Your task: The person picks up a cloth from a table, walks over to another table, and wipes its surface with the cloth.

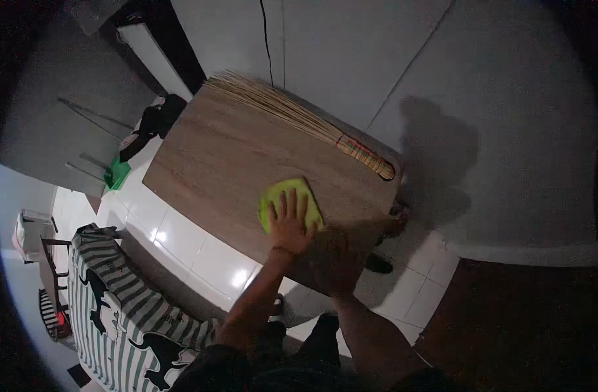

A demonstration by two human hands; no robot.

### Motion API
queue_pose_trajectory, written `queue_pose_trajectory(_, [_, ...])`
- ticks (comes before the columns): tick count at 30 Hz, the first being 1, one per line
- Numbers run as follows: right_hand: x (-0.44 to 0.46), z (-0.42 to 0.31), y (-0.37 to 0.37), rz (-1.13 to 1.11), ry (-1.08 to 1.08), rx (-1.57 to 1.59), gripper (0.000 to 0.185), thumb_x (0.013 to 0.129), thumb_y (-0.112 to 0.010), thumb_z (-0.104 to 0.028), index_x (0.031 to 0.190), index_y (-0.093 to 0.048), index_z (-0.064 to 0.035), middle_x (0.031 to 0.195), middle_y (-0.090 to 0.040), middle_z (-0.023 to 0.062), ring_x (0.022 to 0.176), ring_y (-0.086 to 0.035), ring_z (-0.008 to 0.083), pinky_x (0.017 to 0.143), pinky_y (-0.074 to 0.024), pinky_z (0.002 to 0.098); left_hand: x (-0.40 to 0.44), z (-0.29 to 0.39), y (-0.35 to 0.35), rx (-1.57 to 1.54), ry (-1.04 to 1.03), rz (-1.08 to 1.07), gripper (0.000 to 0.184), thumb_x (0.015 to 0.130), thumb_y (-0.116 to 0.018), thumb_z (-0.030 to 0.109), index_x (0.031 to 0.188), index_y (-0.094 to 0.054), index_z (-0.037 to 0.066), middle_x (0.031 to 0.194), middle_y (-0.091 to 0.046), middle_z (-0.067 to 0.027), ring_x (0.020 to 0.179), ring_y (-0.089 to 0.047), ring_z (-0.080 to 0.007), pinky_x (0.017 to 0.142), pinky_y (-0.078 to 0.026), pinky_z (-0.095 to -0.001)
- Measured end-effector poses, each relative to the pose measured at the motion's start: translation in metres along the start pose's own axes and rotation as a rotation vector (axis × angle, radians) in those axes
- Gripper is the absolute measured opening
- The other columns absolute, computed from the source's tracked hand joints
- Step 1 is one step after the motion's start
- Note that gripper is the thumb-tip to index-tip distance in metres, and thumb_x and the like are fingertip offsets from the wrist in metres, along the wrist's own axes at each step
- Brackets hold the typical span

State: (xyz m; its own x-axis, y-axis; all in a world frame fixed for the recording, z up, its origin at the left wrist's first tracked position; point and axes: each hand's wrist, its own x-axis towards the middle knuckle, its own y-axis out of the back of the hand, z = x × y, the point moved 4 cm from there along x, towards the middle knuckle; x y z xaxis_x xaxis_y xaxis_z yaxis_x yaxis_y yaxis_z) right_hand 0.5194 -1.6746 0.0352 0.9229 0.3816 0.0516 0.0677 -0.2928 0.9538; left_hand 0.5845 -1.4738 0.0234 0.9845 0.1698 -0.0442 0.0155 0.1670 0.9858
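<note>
A yellow-green cloth (303, 189) lies flat on a brown wooden table (201, 150). My left hand (289, 225) presses on it with the fingers spread. To the right, my right hand (337, 264) rests at the near part of the tabletop in dark shadow; its fingers are hard to make out. A stick broom (364, 157) lies along the table's far edge, with its woven handle end at the right and its thin sticks reaching left.
Grey walls (508, 163) stand behind and to the right. A green dustpan (116, 174) is on the tiled floor beyond the table's left side. Striped fabric with cat figures (126, 300) covers furniture at the lower left. A dark cord (267, 39) hangs along the wall.
</note>
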Motion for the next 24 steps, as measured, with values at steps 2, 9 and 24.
queue_pose_trajectory(2, [-0.003, 0.002, -0.006, 0.018, 0.016, -0.067, 0.089, 0.101, -0.061, -0.07, 0.167, -0.049, -0.0111, 0.171, -0.043, 0.023, 0.158, -0.04, 0.0461, 0.125, -0.0271, 0.072, -0.03, 0.006, -0.01, -0.121, -0.106, -0.034, 0.085, 0.105, -0.054, 0.062, 0.176, -0.033, 0.02, 0.185, -0.02, -0.0185, 0.17, -0.014, -0.0444, 0.133, -0.008, -0.0719])
queue_pose_trajectory(9, [-0.004, 0.0, -0.009, 0.038, 0.027, -0.102, 0.089, 0.101, -0.062, -0.069, 0.166, -0.049, -0.0109, 0.17, -0.044, 0.0236, 0.157, -0.041, 0.0465, 0.125, -0.0273, 0.0719, -0.069, -0.058, 0.02, -0.082, 0.018, 0.003, 0.086, 0.104, -0.054, 0.066, 0.173, -0.039, 0.017, 0.182, -0.028, -0.0203, 0.168, -0.022, -0.0449, 0.132, -0.01, -0.073])
queue_pose_trajectory(24, [-0.003, -0.004, -0.006, 0.068, 0.026, -0.133, 0.089, 0.101, -0.063, -0.069, 0.166, -0.049, -0.0102, 0.169, -0.044, 0.025, 0.157, -0.042, 0.0473, 0.126, -0.0275, 0.0716, -0.044, 0.003, -0.02, 0.061, -0.268, 0.112, 0.083, 0.103, -0.061, 0.055, 0.172, -0.04, 0.013, 0.182, -0.026, -0.0202, 0.167, -0.023, -0.0475, 0.131, -0.012, -0.0745])
